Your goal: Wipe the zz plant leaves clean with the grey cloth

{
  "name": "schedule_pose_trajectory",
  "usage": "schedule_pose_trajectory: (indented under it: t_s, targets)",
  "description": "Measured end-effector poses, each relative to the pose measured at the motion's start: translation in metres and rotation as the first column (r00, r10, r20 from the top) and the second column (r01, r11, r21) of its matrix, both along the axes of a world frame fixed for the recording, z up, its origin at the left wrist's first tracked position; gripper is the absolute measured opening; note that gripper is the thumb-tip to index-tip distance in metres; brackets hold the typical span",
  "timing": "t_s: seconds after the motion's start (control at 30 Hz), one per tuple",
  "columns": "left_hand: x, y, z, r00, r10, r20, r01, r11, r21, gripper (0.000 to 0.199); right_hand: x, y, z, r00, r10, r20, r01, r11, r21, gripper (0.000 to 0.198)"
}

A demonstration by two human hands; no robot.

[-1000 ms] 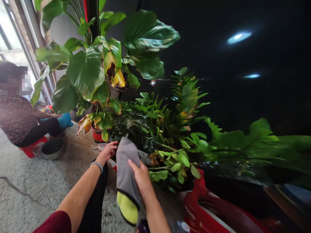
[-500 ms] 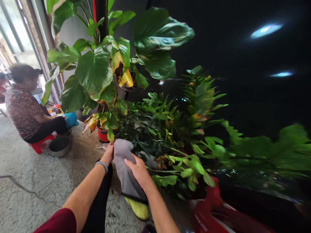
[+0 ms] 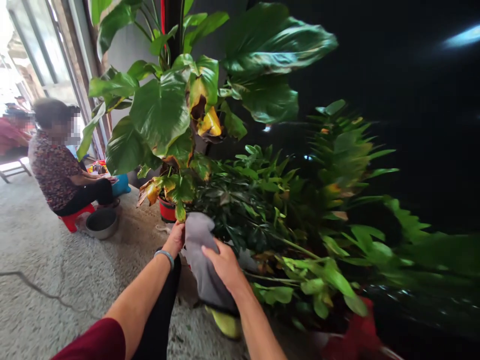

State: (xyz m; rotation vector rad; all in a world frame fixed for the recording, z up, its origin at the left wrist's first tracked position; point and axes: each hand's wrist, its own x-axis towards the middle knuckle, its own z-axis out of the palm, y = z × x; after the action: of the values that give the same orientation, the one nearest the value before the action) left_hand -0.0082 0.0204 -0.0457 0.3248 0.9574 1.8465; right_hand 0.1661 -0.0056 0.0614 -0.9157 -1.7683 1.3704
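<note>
A grey cloth piece with a dark lower edge [image 3: 206, 270] hangs between my hands, just in front of the potted plants. My left hand [image 3: 175, 239], with a light bracelet on its wrist, is closed at the cloth's upper left edge; its fingertips are partly hidden. My right hand [image 3: 225, 264] grips the cloth from the right, thumb on top and the other fingers hidden. Below the cloth's dark edge shows a yellow thing [image 3: 227, 324] whose kind I cannot tell. A yellowing leaf tip [image 3: 180, 212] hangs just above my left hand.
A tall leafy plant [image 3: 159, 112] stands in a red pot [image 3: 167, 210]. Low green foliage [image 3: 258, 200] spreads to the right. On the left, a person [image 3: 56, 170] sits on a red stool [image 3: 75, 219] beside a grey basin [image 3: 102, 224]. A red object [image 3: 362, 325] lies lower right.
The view has swung a little left, so everything sits further right. Both hands keep their hold on the grey cloth, with little visible change in its shape.
</note>
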Motion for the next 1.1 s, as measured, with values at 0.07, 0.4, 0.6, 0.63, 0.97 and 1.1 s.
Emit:
schedule_pose_trajectory:
  t_s: [0.07, 0.4, 0.6, 0.63, 0.97, 1.1]
  targets:
    - [-0.001, 0.002, 0.0, 0.999, -0.013, 0.03, 0.012, 1.0, 0.015, 0.038, 0.017, -0.018, 0.002, 0.994, 0.105, 0.023, -0.104, 0.994, -0.035, 0.035]
    - [0.008, 0.0, 0.0, 0.982, -0.059, 0.179, 0.053, 0.998, 0.038, 0.036, 0.024, 0.024, 0.024, 0.888, -0.441, -0.128, 0.439, 0.897, -0.045, 0.049]
    - [0.007, 0.001, 0.002, 0.979, -0.091, 0.182, 0.08, 0.994, 0.07, 0.03, 0.034, -0.032, 0.007, 0.997, 0.042, 0.06, -0.037, 0.996, -0.085, 0.041]
    - [0.006, 0.0, 0.002, 0.979, -0.105, 0.175, 0.094, 0.993, 0.07, 0.029, 0.039, -0.035, 0.016, 0.999, 0.023, 0.033, -0.02, 0.996, -0.087, 0.041]
    - [0.008, -0.006, 0.004, 0.98, -0.186, 0.077, 0.183, 0.982, 0.044, 0.042, 0.042, 0.005, 0.003, 0.86, -0.492, -0.135, 0.394, 0.808, -0.438, 0.047]
    - [0.01, -0.004, 0.005, 0.979, -0.197, 0.059, 0.194, 0.98, 0.042, 0.036, 0.052, -0.035, -0.015, 0.921, -0.381, -0.078, 0.295, 0.816, -0.498, 0.046]
